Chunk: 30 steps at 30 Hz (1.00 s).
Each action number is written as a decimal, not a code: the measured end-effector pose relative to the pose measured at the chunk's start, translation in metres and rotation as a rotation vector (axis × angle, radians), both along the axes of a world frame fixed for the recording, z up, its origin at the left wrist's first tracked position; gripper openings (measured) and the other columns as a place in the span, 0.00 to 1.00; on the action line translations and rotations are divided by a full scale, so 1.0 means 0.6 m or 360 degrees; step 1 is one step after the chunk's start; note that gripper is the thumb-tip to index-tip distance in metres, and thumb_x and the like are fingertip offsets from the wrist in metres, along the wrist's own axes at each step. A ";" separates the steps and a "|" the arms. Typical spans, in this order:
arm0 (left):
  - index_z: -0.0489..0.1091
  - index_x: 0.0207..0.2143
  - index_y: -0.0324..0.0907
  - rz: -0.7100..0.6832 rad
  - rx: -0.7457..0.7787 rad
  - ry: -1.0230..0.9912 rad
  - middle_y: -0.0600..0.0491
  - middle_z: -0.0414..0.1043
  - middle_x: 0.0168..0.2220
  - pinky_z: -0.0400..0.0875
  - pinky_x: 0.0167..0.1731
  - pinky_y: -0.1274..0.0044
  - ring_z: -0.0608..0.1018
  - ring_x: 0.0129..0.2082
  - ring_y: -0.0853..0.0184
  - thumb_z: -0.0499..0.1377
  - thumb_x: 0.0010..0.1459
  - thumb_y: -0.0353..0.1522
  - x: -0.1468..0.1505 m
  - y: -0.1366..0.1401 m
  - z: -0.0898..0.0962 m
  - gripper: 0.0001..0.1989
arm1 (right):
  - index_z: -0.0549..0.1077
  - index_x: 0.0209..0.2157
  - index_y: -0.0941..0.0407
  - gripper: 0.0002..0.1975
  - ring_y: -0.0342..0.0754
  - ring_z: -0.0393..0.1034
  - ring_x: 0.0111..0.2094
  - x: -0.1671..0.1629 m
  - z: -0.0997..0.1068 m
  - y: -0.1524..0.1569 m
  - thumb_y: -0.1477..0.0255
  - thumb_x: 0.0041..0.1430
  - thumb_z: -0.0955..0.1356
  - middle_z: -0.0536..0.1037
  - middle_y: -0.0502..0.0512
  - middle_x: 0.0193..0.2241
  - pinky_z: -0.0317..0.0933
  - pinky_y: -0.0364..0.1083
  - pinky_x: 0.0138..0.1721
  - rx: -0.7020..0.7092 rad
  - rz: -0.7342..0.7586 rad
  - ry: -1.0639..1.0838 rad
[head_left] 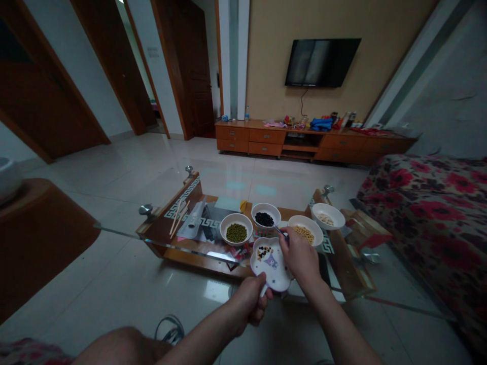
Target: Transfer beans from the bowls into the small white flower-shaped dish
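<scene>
My left hand (pixel 253 301) is closed on the short handle of a white flower-shaped plate (pixel 280 276) with a purple cartoon print. A small mix of black and pale beans (pixel 263 252) lies on its far left part. Pinched in my right hand (pixel 300 256) is a slim metal spoon (pixel 280 231). Its far end reaches the near right rim of a white bowl of black beans (pixel 264 219), and its tip cannot be made out clearly. Left of that stands a bowl of green mung beans (pixel 236 232). To the right is a bowl of yellow soybeans (pixel 303 233), partly behind my right hand.
A fourth white bowl (pixel 327 218) with pale pieces stands farther right on the glass table (pixel 224 257). Chopsticks (pixel 178 219) lie at the left beside a clear plastic sheet (pixel 196 223). A flowered sofa (pixel 429 218) flanks the right side.
</scene>
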State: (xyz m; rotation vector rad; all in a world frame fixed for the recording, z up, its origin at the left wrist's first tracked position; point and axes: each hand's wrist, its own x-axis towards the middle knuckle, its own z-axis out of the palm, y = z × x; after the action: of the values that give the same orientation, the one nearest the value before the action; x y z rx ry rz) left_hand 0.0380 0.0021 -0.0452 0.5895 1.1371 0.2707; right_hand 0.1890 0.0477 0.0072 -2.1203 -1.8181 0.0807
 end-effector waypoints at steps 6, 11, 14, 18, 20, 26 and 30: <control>0.61 0.26 0.43 -0.0009 -0.0002 -0.0009 0.63 0.49 0.13 0.40 0.15 0.81 0.48 0.09 0.76 0.37 0.64 0.48 -0.001 0.001 -0.003 0.24 | 0.70 0.41 0.51 0.11 0.48 0.74 0.35 0.011 -0.001 -0.027 0.64 0.63 0.60 0.78 0.52 0.33 0.51 0.42 0.28 -0.0198 0.0075 -0.0048; 0.60 0.25 0.43 -0.0007 -0.0016 0.0006 0.63 0.48 0.13 0.38 0.15 0.81 0.47 0.08 0.76 0.37 0.64 0.47 0.000 0.002 0.002 0.24 | 0.70 0.39 0.52 0.11 0.49 0.74 0.35 0.010 -0.006 -0.033 0.64 0.62 0.60 0.78 0.53 0.32 0.51 0.42 0.29 -0.0336 0.0110 -0.0109; 0.60 0.25 0.43 -0.0005 -0.0023 -0.0007 0.63 0.48 0.13 0.37 0.14 0.80 0.48 0.08 0.76 0.37 0.64 0.47 0.000 0.002 0.000 0.25 | 0.70 0.40 0.52 0.12 0.49 0.74 0.35 0.006 -0.006 -0.033 0.63 0.62 0.59 0.78 0.54 0.33 0.52 0.43 0.29 -0.0394 0.0123 -0.0125; 0.61 0.25 0.43 -0.0014 -0.0010 -0.0015 0.63 0.48 0.12 0.38 0.14 0.80 0.48 0.08 0.76 0.37 0.64 0.47 0.000 0.002 -0.003 0.25 | 0.69 0.41 0.52 0.13 0.50 0.74 0.36 0.000 -0.004 -0.034 0.62 0.62 0.59 0.78 0.55 0.34 0.53 0.43 0.30 -0.0465 0.0193 -0.0126; 0.61 0.25 0.43 -0.0013 0.0007 -0.0007 0.63 0.48 0.12 0.39 0.15 0.81 0.48 0.08 0.76 0.37 0.64 0.47 0.000 0.003 -0.001 0.25 | 0.69 0.41 0.52 0.12 0.50 0.74 0.36 -0.002 -0.004 -0.035 0.63 0.62 0.59 0.78 0.54 0.34 0.53 0.43 0.30 -0.0477 0.0226 -0.0132; 0.60 0.25 0.43 0.0010 0.0000 0.0014 0.63 0.49 0.13 0.39 0.15 0.80 0.49 0.08 0.76 0.38 0.64 0.47 0.001 0.001 0.006 0.24 | 0.69 0.41 0.51 0.11 0.51 0.74 0.37 -0.003 -0.012 -0.034 0.64 0.61 0.60 0.79 0.54 0.35 0.53 0.43 0.31 -0.0496 0.0271 -0.0150; 0.60 0.25 0.43 0.0003 0.0018 0.0003 0.63 0.49 0.13 0.39 0.15 0.80 0.48 0.08 0.76 0.38 0.64 0.47 0.000 0.000 0.004 0.24 | 0.69 0.42 0.51 0.11 0.51 0.74 0.38 -0.005 -0.015 -0.034 0.65 0.62 0.59 0.79 0.54 0.37 0.54 0.43 0.32 -0.0511 0.0289 -0.0147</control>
State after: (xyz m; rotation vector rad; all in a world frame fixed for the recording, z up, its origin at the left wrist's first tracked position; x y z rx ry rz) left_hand 0.0379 0.0019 -0.0425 0.5986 1.1384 0.2785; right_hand 0.1859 0.0273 -0.0017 -2.1894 -2.1741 0.3462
